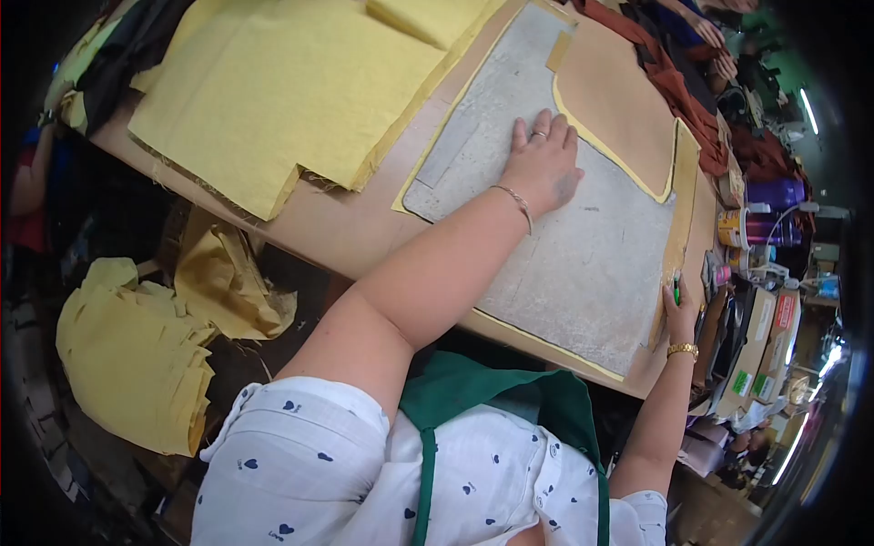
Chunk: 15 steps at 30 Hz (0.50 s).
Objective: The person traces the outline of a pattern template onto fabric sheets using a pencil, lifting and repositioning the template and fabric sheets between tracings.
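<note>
My left hand [546, 168] lies flat with its fingers apart on a large grey pattern template [574, 264]. Under the template, yellow fabric [546, 344] shows as a narrow border along its edges. A dark line follows much of the template's outline. By the template's right edge, my right hand [679, 308] is closed around a green pen [676, 289], whose tip is too small to make out. A tan strip [678, 227] runs along that same edge.
Stacked yellow fabric [282, 91] covers the table's left part. More yellow pieces [137, 355] hang below the table [346, 232]. Rust-coloured cloth [678, 86] lies along the far edge. Boxes [760, 346] and a purple bottle [774, 227] stand at right. Other people's hands [710, 41] show at the back.
</note>
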{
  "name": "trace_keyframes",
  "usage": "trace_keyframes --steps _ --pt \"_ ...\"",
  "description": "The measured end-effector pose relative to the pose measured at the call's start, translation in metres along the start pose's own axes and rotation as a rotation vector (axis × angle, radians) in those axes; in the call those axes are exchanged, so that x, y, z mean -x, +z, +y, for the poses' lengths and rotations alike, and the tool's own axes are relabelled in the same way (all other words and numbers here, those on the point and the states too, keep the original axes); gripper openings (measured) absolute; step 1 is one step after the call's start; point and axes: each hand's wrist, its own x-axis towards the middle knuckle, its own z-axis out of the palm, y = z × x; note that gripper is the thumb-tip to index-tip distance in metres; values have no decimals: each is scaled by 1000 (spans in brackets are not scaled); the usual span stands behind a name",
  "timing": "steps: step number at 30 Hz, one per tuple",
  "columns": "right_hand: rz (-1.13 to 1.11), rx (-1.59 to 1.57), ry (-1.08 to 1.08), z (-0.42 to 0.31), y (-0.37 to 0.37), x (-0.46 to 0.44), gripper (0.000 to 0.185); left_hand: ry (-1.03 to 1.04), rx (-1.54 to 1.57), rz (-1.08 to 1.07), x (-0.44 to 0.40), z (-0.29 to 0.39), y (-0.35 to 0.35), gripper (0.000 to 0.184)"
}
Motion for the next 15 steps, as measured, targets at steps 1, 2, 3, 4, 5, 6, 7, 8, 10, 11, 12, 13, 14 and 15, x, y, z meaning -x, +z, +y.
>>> trace_keyframes --steps 1,2,3,4,5,6,7,8,10,11,12,13,14,15 --pt "-41 109 64 -5 -6 3 48 -2 -10 0 4 6 -2 58" --pt "-79 220 124 -10 -11 1 44 -5 -19 1 6 12 -2 58" --pt "100 178 9 -38 -30 -15 39 -3 62 46 -10 4 3 58" --pt "231 47 -109 -48 -24 -25 35 -7 51 57 -11 1 3 57" --pt "354 -88 -215 -57 -16 -31 31 -12 42 55 -9 -2 5 57" --pt "254 -268 -187 -93 -14 -30 28 -12 35 58 -7 -6 5 57" --pt "162 -438 -157 -143 -13 -23 25 -7 38 65 -7 -6 6 57" --pt "193 -248 -414 -188 2 -13 25 -3 39 72 -7 -6 7 57" --pt "19 -228 -635 -264 39 7 28 -35 81 75 -7 -5 8 60" --pt "-180 -401 -588 -291 58 12 31 -53 100 80 -7 -6 5 61" --pt "-292 -373 -702 -311 81 14 32 -41 162 73 0 -8 -8 61" --pt "-390 -350 -735 -325 95 15 34 -25 -497 314 -7 -15 21 59" --pt "-490 -327 -767 -339 109 16 35 -176 -1126 571 -14 -21 48 58" --pt "-575 -312 -718 -353 116 18 35 -136 -980 537 -11 -20 41 58"
